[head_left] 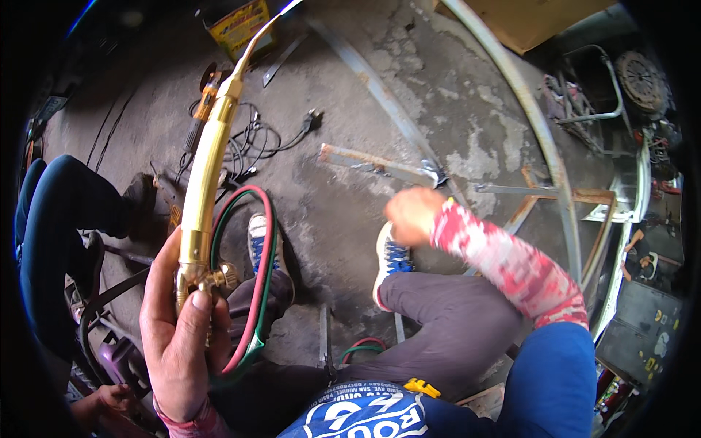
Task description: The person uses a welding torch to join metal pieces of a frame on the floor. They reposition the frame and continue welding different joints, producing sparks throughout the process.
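A brass gas torch (205,182) stands nearly upright in my left hand (179,328), its fingers wrapped round the valve end. From there the torch's thin bent tip reaches up to the top edge, where it looks bright white; whether that is flame or glare I cannot tell. Red hose (266,255) and green hose (272,241) loop from its lower end beside my hand. My right hand (415,215), in a red and white patterned sleeve, hovers above my right shoe (387,259). It is blurred, with its fingers turned away and nothing visible in them.
Metal bars (380,164) and a curved metal strip (537,109) lie ahead and to the right. An orange angle grinder (204,106) and its black cord (255,139) rest on the concrete floor. Another person's leg (73,197) is close on the left. A yellow box (239,33) stands at the back.
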The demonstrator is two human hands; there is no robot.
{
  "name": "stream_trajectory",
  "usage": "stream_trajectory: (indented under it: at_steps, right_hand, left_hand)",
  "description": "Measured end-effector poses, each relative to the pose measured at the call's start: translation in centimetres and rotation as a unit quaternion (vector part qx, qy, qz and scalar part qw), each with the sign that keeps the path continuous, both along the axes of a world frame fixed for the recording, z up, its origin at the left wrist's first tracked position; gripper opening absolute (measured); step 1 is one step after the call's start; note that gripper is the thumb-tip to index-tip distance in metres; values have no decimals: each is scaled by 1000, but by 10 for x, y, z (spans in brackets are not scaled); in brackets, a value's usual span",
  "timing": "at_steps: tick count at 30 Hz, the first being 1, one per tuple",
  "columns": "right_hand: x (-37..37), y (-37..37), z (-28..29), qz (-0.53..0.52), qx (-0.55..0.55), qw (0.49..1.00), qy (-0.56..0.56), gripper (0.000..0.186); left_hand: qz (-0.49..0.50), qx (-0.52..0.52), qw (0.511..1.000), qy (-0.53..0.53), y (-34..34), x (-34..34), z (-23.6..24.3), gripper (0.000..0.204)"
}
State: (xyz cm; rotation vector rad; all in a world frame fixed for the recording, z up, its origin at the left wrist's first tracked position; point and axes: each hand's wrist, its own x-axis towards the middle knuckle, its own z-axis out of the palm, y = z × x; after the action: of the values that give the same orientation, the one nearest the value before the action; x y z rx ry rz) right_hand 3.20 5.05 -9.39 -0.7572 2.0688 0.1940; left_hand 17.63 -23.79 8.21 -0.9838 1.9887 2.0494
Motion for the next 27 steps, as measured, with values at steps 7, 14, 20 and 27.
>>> stream_trajectory:
  at_steps: [7,14,20,27]
  right_hand:
    - [128,-2,142,-168,-369,907,-110,36]
    - [173,-20,145,-444,-521,723,-96,47]
    - [154,0,196,-463,-591,656,-82,54]
    - [145,49,164,-518,-654,551,-23,49]
  left_hand:
    - [-29,5,994,107,9,49,1,62]
    - [-185,-31,943,275,33,81,-11,66]
    - [-337,-156,863,343,65,76,-10,83]
    - [-370,96,902,198,128,68,-14,47]
